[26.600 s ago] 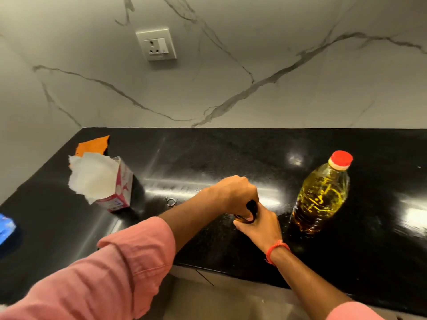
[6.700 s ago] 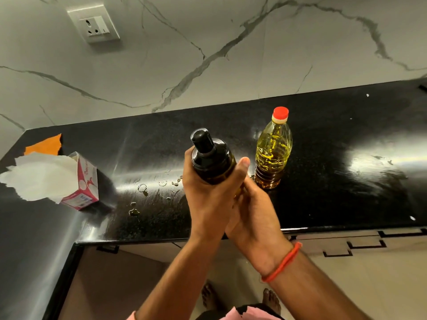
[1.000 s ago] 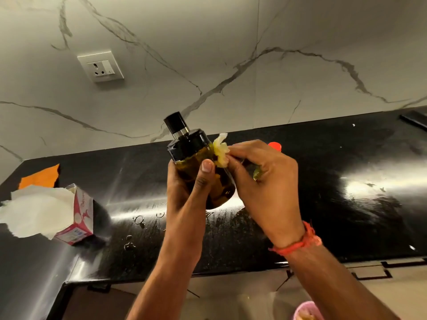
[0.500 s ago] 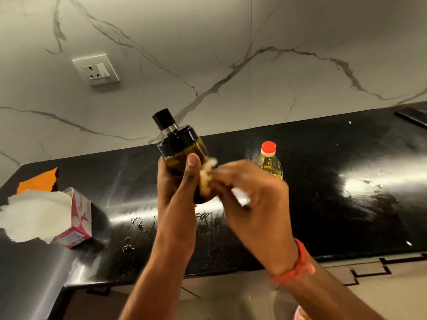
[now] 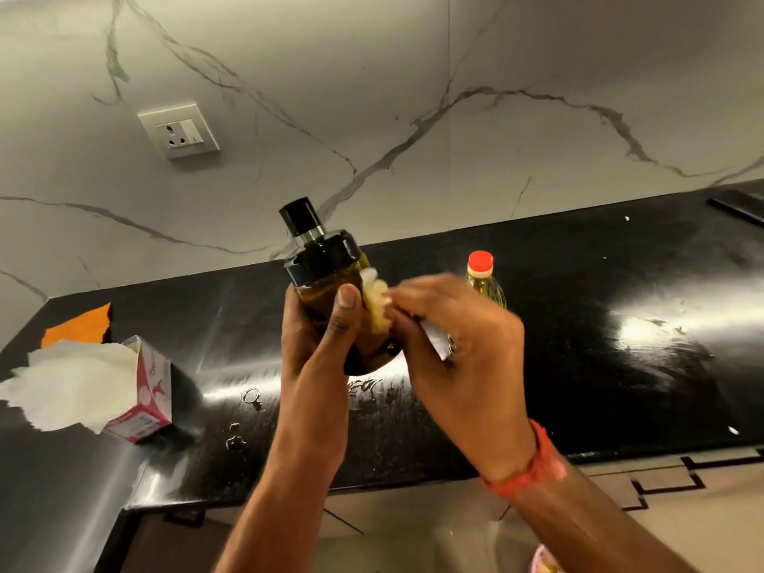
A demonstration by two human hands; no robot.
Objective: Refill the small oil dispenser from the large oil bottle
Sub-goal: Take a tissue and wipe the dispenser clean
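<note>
The left hand (image 5: 318, 337) grips the small oil dispenser (image 5: 330, 283) above the counter's front edge, fingers wrapped round its body and thumb up the glass. The right hand (image 5: 450, 349) pinches a wad of tissue (image 5: 377, 301) against the dispenser's side just below the black cap. Half a second ago the wad sat lower on the glass; it has now slid up toward the cap, so the wiping goes on. With the cap on and oil inside, the refill looks done and only cleaning remains. Oil drops (image 5: 248, 401) lie on the counter (image 5: 578, 386) below, the tissue box (image 5: 142, 390) to the left. Farther back the large oil bottle (image 5: 481, 275) stands capped, where it stood seconds ago.
</note>
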